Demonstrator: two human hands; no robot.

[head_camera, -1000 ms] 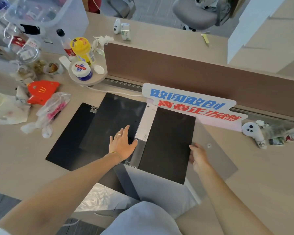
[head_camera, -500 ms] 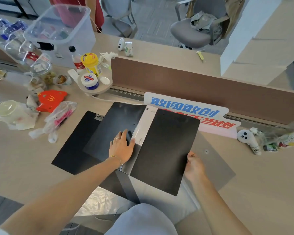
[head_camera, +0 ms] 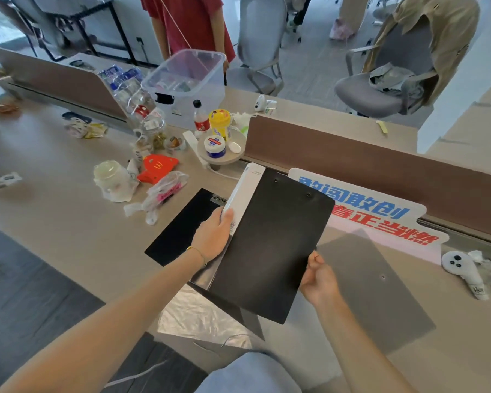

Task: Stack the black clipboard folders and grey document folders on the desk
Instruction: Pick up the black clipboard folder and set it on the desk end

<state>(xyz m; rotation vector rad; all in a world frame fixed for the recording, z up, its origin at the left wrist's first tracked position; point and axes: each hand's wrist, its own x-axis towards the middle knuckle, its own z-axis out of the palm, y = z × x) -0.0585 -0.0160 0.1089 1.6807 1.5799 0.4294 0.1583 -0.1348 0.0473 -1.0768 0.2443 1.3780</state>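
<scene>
A black clipboard folder [head_camera: 272, 245] with a white spine is closed and lifted off the desk, tilted toward me. My left hand [head_camera: 213, 236] grips its white spine edge. Its lower right edge is held by my right hand [head_camera: 319, 279]. A second black clipboard [head_camera: 182, 228] lies flat on the desk to the left, its metal clip at the far end, partly hidden by my left hand. A grey document folder [head_camera: 372, 285] lies flat on the desk to the right, under my right hand.
Cups, bags, bottles and a red paper box [head_camera: 156, 168] clutter the desk's left side. A clear plastic bin [head_camera: 187, 80] stands behind. A white sign with blue and red characters [head_camera: 380, 219] leans on the brown divider [head_camera: 380, 163]. A white controller [head_camera: 462, 270] lies far right.
The black folder lay open on the desk; my right hand swung its cover shut. Both hands now hold it closed and raised. The view has tilted up.
</scene>
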